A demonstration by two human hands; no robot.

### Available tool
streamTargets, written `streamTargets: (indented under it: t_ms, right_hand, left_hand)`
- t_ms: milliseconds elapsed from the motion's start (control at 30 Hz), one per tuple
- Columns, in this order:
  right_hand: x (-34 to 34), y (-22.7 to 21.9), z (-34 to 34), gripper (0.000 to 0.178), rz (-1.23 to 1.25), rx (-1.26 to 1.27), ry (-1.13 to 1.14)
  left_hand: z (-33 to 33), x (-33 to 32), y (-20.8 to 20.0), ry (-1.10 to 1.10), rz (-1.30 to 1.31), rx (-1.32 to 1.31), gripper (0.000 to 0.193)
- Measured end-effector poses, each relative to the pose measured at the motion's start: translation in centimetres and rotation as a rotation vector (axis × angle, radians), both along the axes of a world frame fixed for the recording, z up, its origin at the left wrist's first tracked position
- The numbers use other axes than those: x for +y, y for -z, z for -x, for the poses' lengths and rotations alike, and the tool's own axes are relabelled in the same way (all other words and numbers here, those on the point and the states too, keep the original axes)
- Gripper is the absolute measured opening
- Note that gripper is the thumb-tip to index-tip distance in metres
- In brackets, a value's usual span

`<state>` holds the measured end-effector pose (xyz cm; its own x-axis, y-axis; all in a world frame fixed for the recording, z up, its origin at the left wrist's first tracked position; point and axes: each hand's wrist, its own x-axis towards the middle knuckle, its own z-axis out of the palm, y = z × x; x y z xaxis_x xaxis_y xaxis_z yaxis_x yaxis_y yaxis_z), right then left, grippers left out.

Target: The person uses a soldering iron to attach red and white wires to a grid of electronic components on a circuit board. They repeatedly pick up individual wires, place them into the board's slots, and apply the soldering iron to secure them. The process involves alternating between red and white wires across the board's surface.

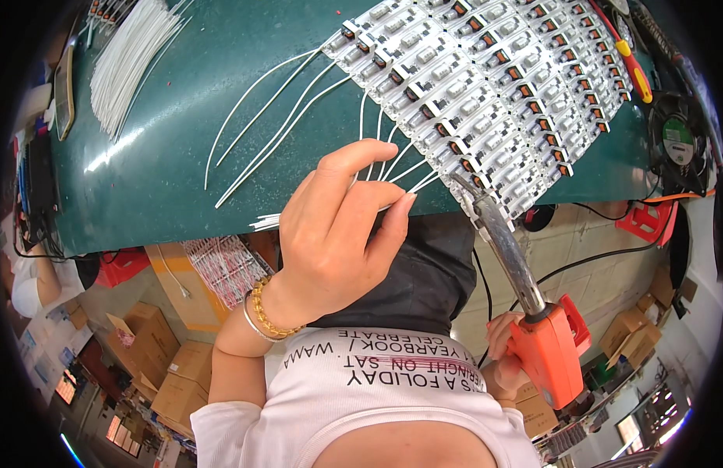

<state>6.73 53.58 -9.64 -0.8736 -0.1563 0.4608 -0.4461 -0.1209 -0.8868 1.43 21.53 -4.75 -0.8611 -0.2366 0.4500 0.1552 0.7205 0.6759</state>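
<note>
A panel of small white circuit boards (435,74) lies at a slant on the green table, with rows of black-and-orange parts. Several thin white wires (260,125) trail from its left edge. My left hand (330,230) is at the near corner of the panel, thumb and a finger pinched on a white wire (425,181) that reaches the panel edge; more wires pass behind its fingers. In my right hand (502,351) is an orange soldering gun (545,359), gripped by its handle. Its metal barrel slants up to the left, the tip at the panel's near corner.
A bundle of white wires (131,62) lies on the green table (166,156) at the far left. A screwdriver (636,74) with a yellow-and-red handle rests right of the panel, near a black fan (677,144). Cardboard boxes (147,343) stand on the floor.
</note>
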Motion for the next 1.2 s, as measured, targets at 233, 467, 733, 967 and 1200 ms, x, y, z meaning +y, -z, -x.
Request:
streamTargets:
  t_ms: [233, 467, 733, 967, 1200]
  right_hand:
    - [-1.5, -5.4, 1.8, 0.024, -0.569, -0.329, -0.059]
    - [-0.7, -6.6, 0.8, 0.043, -0.83, -0.449, -0.022]
    - [-0.9, -5.3, 1.9, 0.05, -0.451, -0.315, -0.207]
    - [-0.3, -4.6, 1.7, 0.052, -0.48, -0.226, -0.19]
    - [0.4, -4.5, 0.0, 0.05, -0.605, -0.374, -0.034]
  left_hand:
    - [-0.1, 0.0, 0.0, -0.013, -0.002, -0.002, 0.017]
    - [-0.6, 0.2, -0.4, -0.038, -0.025, -0.079, 0.015]
    - [-0.6, 0.8, -1.3, -0.008, 0.087, -0.137, 0.017]
    - [-0.5, 1.0, -1.2, -0.017, 0.112, -0.149, 0.017]
    - [-0.5, 1.0, -1.2, -0.019, 0.125, -0.149, 0.016]
